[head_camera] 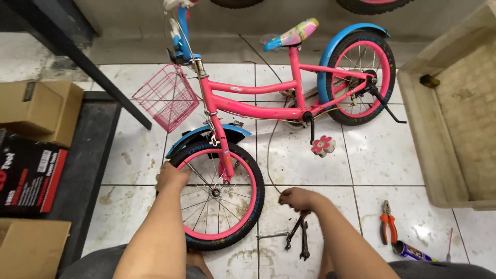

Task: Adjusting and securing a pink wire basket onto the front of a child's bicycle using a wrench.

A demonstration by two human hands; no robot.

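A small pink children's bicycle point(268, 98) stands on the white tiled floor, with blue mudguards, a pink basket point(168, 96) and a colourful saddle point(293, 34). My left hand point(170, 175) grips the left side of the front wheel point(219, 194), on its black tyre. My right hand point(298, 199) is closed around the top of a dark wrench point(295, 229) just right of that wheel. Two more wrenches point(305, 242) lie on the tile beneath it. A thin cable point(269, 155) trails across the floor from the frame towards my right hand.
Orange-handled pliers point(386, 221), a spray can point(412, 251) and a thin screwdriver point(449, 244) lie on the right. A large beige tub point(449, 119) stands far right. Cardboard boxes point(39, 108) and a black-and-red box point(26, 175) sit on the left beside a dark mat point(85, 155).
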